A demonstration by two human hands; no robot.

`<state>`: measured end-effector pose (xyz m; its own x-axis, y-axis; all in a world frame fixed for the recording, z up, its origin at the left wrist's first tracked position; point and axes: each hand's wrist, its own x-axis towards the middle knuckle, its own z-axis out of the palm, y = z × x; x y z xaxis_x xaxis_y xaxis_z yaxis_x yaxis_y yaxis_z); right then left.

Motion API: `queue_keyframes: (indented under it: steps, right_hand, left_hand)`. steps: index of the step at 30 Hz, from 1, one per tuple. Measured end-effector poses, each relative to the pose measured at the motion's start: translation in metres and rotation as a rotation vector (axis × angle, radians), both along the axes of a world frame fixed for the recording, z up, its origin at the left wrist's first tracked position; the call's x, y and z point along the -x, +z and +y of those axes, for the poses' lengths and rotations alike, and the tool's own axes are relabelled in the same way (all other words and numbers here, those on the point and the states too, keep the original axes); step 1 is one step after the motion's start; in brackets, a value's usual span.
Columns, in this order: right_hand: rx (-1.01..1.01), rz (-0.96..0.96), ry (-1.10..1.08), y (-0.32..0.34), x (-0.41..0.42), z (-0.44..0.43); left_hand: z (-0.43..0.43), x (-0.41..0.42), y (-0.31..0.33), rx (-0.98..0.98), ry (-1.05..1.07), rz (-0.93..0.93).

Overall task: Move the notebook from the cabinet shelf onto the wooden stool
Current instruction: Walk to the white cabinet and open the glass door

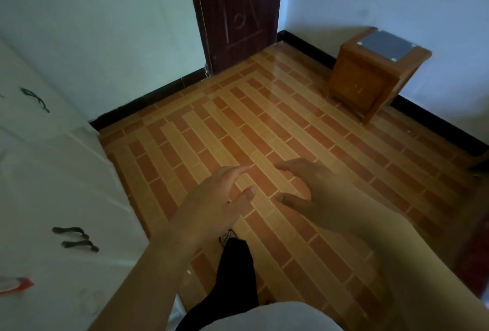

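Observation:
Both my hands hang in front of me over the tiled floor, holding nothing. My left hand point(222, 198) has its fingers spread and sits just right of the white cabinet point(53, 177). My right hand point(307, 190) is beside it, fingers apart and curved. The wooden stool point(370, 79), a small cabinet-like piece, stands by the far right wall with a flat grey notebook-like thing point(387, 44) lying on its top. The cabinet's doors are closed, so its shelves are hidden.
A dark brown door point(235, 13) stands at the far corner. Black handles point(76, 238) stick out from the cabinet front. A red object point(18, 284) shows at the lower left. My leg and shoe point(227, 235) are below my hands. Orange tiled floor point(291, 124) lies between me and the stool.

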<state>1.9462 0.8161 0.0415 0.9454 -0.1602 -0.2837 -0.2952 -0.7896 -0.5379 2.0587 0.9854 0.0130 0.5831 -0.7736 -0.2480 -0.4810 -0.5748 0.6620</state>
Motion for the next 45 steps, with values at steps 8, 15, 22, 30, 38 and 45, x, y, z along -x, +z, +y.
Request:
queue_keyframes:
  steps: [8,15,22,30,38,45]
  right_hand:
    - [0.049,-0.019,0.033,-0.004,-0.171,-0.053]
    - [0.049,-0.068,0.121,0.000,-0.304,-0.071]
    - [0.013,-0.070,0.408,0.002,-0.417,-0.062]
    - [-0.025,-0.112,0.865,0.018,-0.551,-0.032]
    - [-0.031,-0.159,1.239,0.022,-0.625,-0.009]
    - [-0.173,-0.209,1.622,0.037,-0.623,0.054]
  left_hand:
    - [-0.053,-0.161,0.000,0.012,0.066,-0.039]
    - [-0.066,-0.282,0.010,0.004,0.175,-0.102]
    - [-0.035,-0.346,0.007,0.008,0.397,-0.075]
    - [-0.009,-0.392,0.015,-0.008,0.894,-0.128]
    - [-0.022,-0.394,0.033,0.000,1.302,-0.145]
    - [-0.007,-0.344,0.050,-0.151,1.621,-0.194]
